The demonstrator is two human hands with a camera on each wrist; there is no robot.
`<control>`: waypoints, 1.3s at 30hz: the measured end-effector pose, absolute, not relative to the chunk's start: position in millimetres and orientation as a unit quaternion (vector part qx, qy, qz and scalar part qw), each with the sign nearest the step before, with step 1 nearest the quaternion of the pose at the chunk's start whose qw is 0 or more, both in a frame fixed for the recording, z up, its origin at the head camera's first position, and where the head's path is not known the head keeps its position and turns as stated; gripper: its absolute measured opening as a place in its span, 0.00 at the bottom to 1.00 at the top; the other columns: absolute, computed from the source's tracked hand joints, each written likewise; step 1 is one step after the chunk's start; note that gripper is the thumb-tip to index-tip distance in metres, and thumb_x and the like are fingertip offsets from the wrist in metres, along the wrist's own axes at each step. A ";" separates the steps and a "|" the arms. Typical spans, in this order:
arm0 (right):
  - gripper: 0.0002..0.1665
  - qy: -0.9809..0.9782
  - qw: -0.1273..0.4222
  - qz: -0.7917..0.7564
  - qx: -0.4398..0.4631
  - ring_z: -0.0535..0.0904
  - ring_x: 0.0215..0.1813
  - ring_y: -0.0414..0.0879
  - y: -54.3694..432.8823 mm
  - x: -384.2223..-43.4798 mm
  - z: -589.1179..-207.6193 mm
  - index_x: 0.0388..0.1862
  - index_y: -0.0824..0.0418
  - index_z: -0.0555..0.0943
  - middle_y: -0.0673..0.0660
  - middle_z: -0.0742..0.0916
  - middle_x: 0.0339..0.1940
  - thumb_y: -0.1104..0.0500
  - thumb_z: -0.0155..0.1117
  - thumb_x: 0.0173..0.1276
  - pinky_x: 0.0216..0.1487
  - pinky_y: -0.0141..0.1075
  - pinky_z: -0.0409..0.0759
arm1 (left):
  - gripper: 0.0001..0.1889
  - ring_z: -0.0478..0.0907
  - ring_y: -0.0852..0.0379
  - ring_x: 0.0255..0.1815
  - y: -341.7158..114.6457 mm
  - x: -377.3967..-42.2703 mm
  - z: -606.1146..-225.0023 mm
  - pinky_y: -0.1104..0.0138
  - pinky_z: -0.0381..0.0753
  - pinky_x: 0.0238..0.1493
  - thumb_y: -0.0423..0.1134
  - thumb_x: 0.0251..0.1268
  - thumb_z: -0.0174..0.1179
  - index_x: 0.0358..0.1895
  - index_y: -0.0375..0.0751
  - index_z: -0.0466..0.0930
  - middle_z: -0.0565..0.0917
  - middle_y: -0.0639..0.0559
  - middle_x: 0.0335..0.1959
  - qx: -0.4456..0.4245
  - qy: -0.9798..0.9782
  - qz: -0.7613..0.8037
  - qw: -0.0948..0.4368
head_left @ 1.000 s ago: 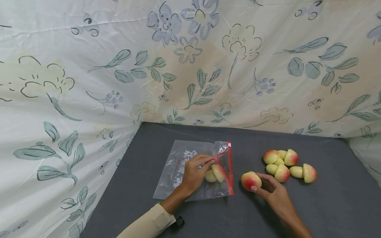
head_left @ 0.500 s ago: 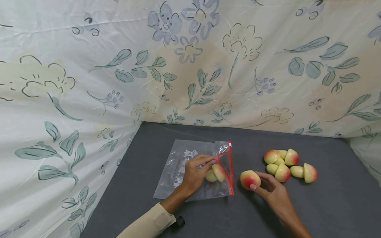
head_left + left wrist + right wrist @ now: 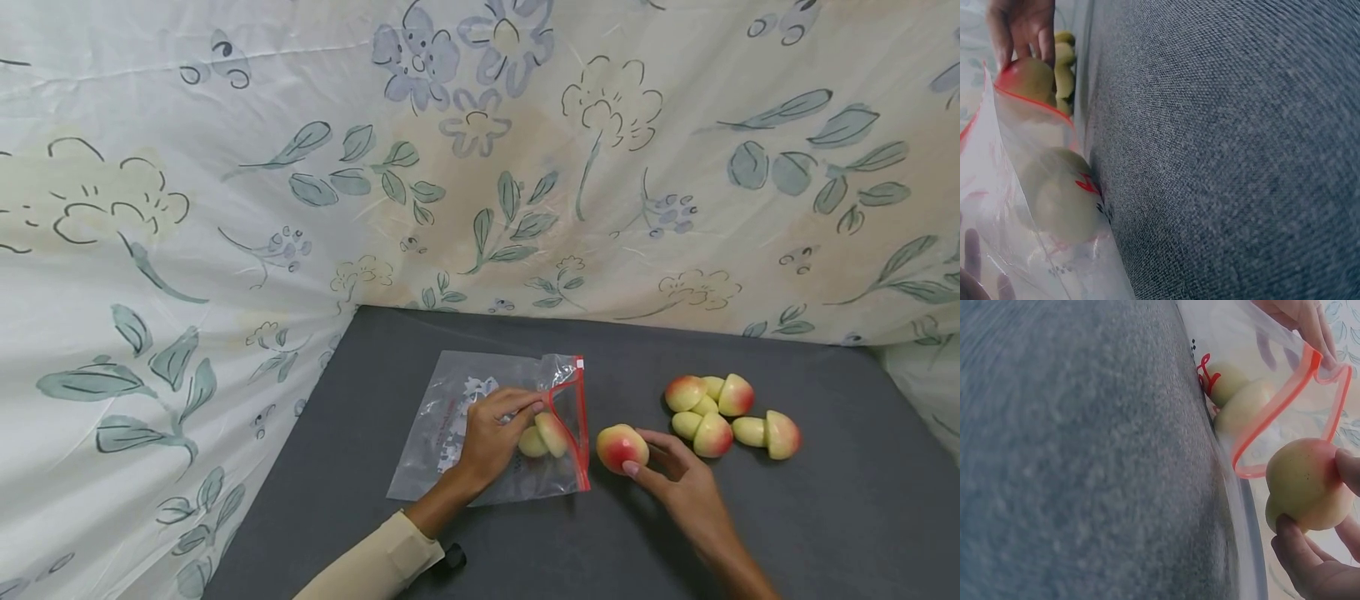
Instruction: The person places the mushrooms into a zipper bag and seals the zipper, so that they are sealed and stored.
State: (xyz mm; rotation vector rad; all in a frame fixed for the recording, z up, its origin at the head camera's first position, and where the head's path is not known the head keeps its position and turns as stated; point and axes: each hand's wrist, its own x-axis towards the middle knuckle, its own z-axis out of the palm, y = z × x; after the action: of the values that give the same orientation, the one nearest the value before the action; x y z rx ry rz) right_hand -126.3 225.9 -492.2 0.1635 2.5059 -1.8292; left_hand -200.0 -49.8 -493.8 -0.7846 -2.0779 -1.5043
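Note:
A clear zip bag (image 3: pixel 420 450) with a red-edged mouth lies flat, its mouth facing right. My left hand (image 3: pixel 491 429) pinches the bag's upper layer near the red edge, and the mouth gapes in the right wrist view. Through the plastic shows a yellow mushroom-shaped piece (image 3: pixel 551 435) with a rounded cap and stem. My right hand (image 3: pixel 682 483) holds another mushroom-shaped piece (image 3: pixel 622 448), yellow with a red blush, between thumb and fingers. That piece is just right of the bag's mouth, cap toward the camera; its stem is mostly hidden in the head view.
Several more red-and-yellow mushroom-shaped pieces (image 3: pixel 712 435) lie in a cluster to the right, beyond my right hand. Everything rests on a dark grey table (image 3: pixel 525 550). A floral cloth (image 3: pixel 480 233) hangs behind and at the left. A small black object (image 3: pixel 452 558) shows by the left sleeve.
My right hand has moved slightly left and up in the head view with the mushroom-shaped piece, nearer to the bag's mouth. The left hand and the bag stay in place.

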 end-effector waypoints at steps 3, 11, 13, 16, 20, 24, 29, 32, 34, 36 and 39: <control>0.34 0.801 0.010 -0.597 0.047 0.79 0.58 0.25 223.3 -126.0 -492.8 0.72 0.59 0.78 0.47 0.85 0.63 0.52 0.78 0.71 0.53 0.26 0.81 | 0.09 0.89 0.57 0.46 -49.7 -199.9 -493.9 0.64 0.88 0.47 0.35 0.74 0.68 0.51 0.39 0.93 0.92 0.50 0.43 -0.282 -0.756 -0.546 0.226; 0.33 0.798 -0.006 -0.602 0.031 0.80 0.57 0.26 217.3 -125.7 -492.9 0.70 0.61 0.78 0.44 0.85 0.60 0.55 0.78 0.70 0.53 0.25 0.81 | 0.09 0.89 0.57 0.46 -49.0 -199.0 -493.6 0.64 0.88 0.47 0.36 0.74 0.68 0.51 0.39 0.93 0.92 0.50 0.44 -0.276 -0.755 -0.553 0.220; 0.32 0.795 -0.009 -0.606 0.026 0.80 0.58 0.26 216.2 -125.6 -492.4 0.70 0.61 0.78 0.44 0.85 0.61 0.56 0.78 0.70 0.53 0.25 0.81 | 0.09 0.89 0.57 0.47 -48.4 -198.8 -493.8 0.64 0.88 0.47 0.35 0.74 0.68 0.52 0.39 0.92 0.92 0.50 0.44 -0.276 -0.752 -0.558 0.215; 0.32 0.792 -0.012 -0.610 0.016 0.79 0.59 0.26 215.2 -125.4 -492.5 0.70 0.62 0.79 0.43 0.85 0.61 0.57 0.77 0.71 0.54 0.25 0.81 | 0.10 0.89 0.56 0.47 -47.3 -198.3 -494.3 0.64 0.88 0.47 0.35 0.74 0.68 0.52 0.39 0.92 0.92 0.50 0.45 -0.276 -0.748 -0.566 0.209; 0.30 0.785 -0.019 -0.619 0.002 0.80 0.60 0.27 213.3 -126.3 -493.1 0.69 0.63 0.79 0.43 0.85 0.61 0.59 0.76 0.71 0.55 0.24 0.81 | 0.10 0.89 0.56 0.47 -46.5 -198.0 -494.2 0.64 0.89 0.47 0.36 0.74 0.68 0.52 0.39 0.92 0.92 0.49 0.45 -0.277 -0.744 -0.572 0.207; 0.29 0.777 -0.023 -0.629 -0.009 0.81 0.60 0.28 210.2 -126.9 -494.3 0.68 0.64 0.79 0.49 0.86 0.61 0.62 0.76 0.71 0.55 0.24 0.81 | 0.09 0.89 0.55 0.45 -46.4 -198.9 -493.7 0.65 0.89 0.44 0.35 0.74 0.68 0.51 0.38 0.92 0.92 0.48 0.44 -0.281 -0.743 -0.565 0.221; 0.29 0.769 -0.023 -0.639 -0.014 0.82 0.59 0.28 206.8 -128.0 -496.1 0.68 0.66 0.79 0.47 0.86 0.60 0.64 0.76 0.70 0.55 0.25 0.82 | 0.09 0.89 0.54 0.44 -45.7 -199.9 -493.4 0.65 0.88 0.44 0.34 0.73 0.69 0.50 0.37 0.93 0.92 0.48 0.43 -0.280 -0.741 -0.566 0.229; 0.29 0.765 -0.020 -0.644 -0.012 0.82 0.59 0.28 205.3 -129.0 -496.5 0.68 0.68 0.78 0.44 0.86 0.59 0.65 0.76 0.70 0.55 0.25 0.83 | 0.09 0.89 0.55 0.45 -44.7 -200.2 -493.2 0.64 0.88 0.45 0.34 0.73 0.69 0.51 0.37 0.93 0.92 0.48 0.43 -0.280 -0.740 -0.568 0.227; 0.29 0.764 -0.019 -0.644 -0.011 0.82 0.58 0.28 204.1 -129.6 -496.8 0.67 0.68 0.78 0.44 0.86 0.58 0.65 0.76 0.70 0.54 0.25 0.83 | 0.09 0.89 0.55 0.45 -44.0 -200.5 -493.1 0.64 0.88 0.45 0.34 0.73 0.69 0.51 0.37 0.93 0.92 0.48 0.43 -0.279 -0.741 -0.567 0.227; 0.29 0.765 -0.016 -0.643 -0.012 0.83 0.58 0.29 202.8 -130.6 -497.2 0.67 0.68 0.79 0.47 0.85 0.60 0.65 0.76 0.70 0.55 0.25 0.83 | 0.09 0.89 0.56 0.45 -43.7 -200.6 -493.2 0.64 0.88 0.46 0.35 0.74 0.68 0.51 0.37 0.93 0.92 0.49 0.42 -0.278 -0.742 -0.565 0.228; 0.29 0.766 -0.011 -0.642 -0.011 0.82 0.58 0.30 200.9 -132.1 -497.8 0.67 0.67 0.79 0.55 0.85 0.63 0.63 0.76 0.70 0.55 0.26 0.83 | 0.09 0.89 0.56 0.44 -43.5 -200.6 -493.3 0.64 0.88 0.45 0.35 0.74 0.68 0.50 0.38 0.93 0.92 0.49 0.42 -0.277 -0.745 -0.564 0.226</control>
State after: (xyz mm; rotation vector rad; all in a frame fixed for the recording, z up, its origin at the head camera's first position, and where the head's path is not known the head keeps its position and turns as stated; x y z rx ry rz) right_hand -132.1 200.9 -497.8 -0.0345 2.4242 -2.0319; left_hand -200.6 -43.5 -493.3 -0.7635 -2.0528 -1.5539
